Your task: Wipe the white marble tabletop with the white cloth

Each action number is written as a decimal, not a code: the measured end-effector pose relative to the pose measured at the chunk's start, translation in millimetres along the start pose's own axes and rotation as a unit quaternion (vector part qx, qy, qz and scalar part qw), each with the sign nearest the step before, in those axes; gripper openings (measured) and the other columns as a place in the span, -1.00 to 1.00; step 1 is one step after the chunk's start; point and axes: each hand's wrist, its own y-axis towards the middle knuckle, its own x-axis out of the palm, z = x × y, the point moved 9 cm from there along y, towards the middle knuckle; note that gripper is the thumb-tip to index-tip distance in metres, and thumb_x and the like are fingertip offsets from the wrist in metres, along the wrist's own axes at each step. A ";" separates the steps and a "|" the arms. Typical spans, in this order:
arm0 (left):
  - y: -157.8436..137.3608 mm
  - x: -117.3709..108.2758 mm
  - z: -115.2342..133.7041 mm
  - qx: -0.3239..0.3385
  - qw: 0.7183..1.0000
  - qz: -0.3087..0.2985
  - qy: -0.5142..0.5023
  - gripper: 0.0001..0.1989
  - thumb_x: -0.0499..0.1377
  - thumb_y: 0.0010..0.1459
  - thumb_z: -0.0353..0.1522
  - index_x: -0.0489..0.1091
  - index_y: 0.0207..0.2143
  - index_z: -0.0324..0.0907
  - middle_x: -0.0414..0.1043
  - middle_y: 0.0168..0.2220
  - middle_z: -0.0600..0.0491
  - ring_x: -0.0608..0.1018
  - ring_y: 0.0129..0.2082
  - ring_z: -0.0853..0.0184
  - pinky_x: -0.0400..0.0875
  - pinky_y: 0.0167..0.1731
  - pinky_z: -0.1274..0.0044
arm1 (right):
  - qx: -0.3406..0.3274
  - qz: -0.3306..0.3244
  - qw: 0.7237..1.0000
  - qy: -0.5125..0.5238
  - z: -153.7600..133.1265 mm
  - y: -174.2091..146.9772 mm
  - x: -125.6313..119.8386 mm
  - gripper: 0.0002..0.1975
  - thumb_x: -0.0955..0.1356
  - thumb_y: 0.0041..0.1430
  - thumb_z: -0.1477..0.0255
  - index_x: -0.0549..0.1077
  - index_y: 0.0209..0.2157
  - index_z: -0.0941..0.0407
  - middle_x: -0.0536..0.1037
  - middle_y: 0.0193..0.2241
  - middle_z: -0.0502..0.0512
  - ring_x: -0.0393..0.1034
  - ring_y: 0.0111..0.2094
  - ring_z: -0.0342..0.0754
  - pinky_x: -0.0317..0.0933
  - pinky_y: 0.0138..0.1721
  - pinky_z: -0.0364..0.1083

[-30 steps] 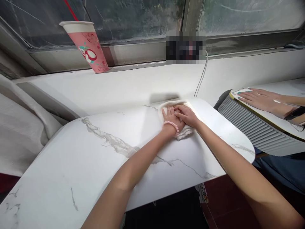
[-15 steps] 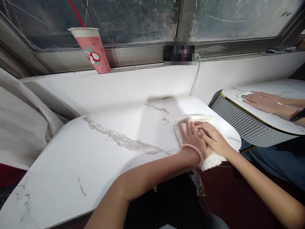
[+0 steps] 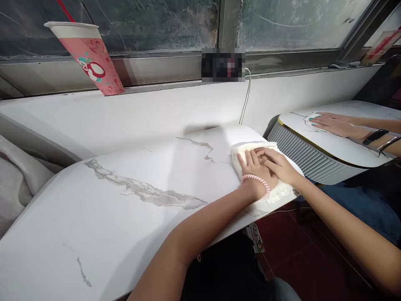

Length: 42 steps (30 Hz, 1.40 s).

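- Cloth (image 3: 282, 192), right of centre: probably light, soft, limp; best pressed flat mid-cloth.
- Left hand (image 3: 256, 170): fingers spread upon it.
- Right hand (image 3: 280, 165): fingers extended, overlapping left, gripping nothing.

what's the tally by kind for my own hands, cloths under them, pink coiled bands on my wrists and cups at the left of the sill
Own hands: 2, left hand and right hand
White cloth: 1
Pink coiled band: 1
Pink cup: 1
Total: 5

No legible text, red print (image 3: 382, 44) on a package (image 3: 368, 58) at far upper right too small to read
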 end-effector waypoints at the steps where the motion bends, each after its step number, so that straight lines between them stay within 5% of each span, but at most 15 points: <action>1: 5.6 0.1 -2.9 -0.003 1.000 0.000 0.001 -0.33 -0.16 0.25 -0.12 0.12 0.30 -0.30 -0.02 0.37 -0.16 -0.07 0.38 -0.01 -0.28 0.31 0.02 | 0.000 -0.001 1.000 0.004 3.9 5.3 1.1 -0.82 0.28 0.10 0.32 0.48 -0.31 0.05 0.56 -0.23 0.11 0.43 -0.13 0.13 0.24 -0.01 0.15; 11: 74.2 -2.5 -35.6 -0.017 0.999 0.036 -0.008 -0.38 -0.15 0.26 -0.15 0.20 0.26 -0.28 0.07 0.33 -0.17 0.02 0.36 0.07 -0.27 0.32 0.06 | 0.080 0.021 0.995 0.054 58.2 67.5 7.4 -0.76 0.29 0.09 0.31 0.52 -0.26 0.09 0.58 -0.15 0.11 0.43 -0.08 0.09 0.26 0.04 0.12; 24: 145.4 -3.9 -74.8 -0.072 0.996 0.053 -0.014 -0.39 -0.18 0.30 -0.13 0.09 0.31 -0.18 0.10 0.32 -0.11 0.04 0.35 0.09 -0.29 0.32 0.11 | 0.072 0.041 0.992 0.095 113.2 147.5 16.4 -0.72 0.29 0.09 0.32 0.61 -0.33 0.14 0.62 -0.19 0.10 0.44 -0.02 0.12 0.23 0.12 0.08; 34: 153.6 -2.2 -73.1 -0.103 0.994 0.034 0.022 -0.38 -0.24 0.32 -0.15 0.07 0.32 -0.22 0.05 0.35 -0.12 0.00 0.37 0.05 -0.29 0.32 0.09 | 0.086 0.011 0.988 0.125 122.5 159.7 18.6 -0.78 0.33 0.04 0.37 0.60 -0.35 0.13 0.62 -0.20 0.09 0.44 -0.03 0.12 0.23 0.12 0.07; 42: 128.5 3.2 -54.4 -0.093 0.995 0.010 0.023 -0.36 -0.26 0.32 -0.16 0.05 0.33 -0.30 -0.04 0.38 -0.15 -0.10 0.39 -0.01 -0.33 0.31 0.04 | 0.088 -0.029 0.990 0.106 105.9 128.6 15.9 -0.75 0.33 0.04 0.33 0.59 -0.26 0.08 0.59 -0.12 0.08 0.42 0.00 0.14 0.23 0.12 0.13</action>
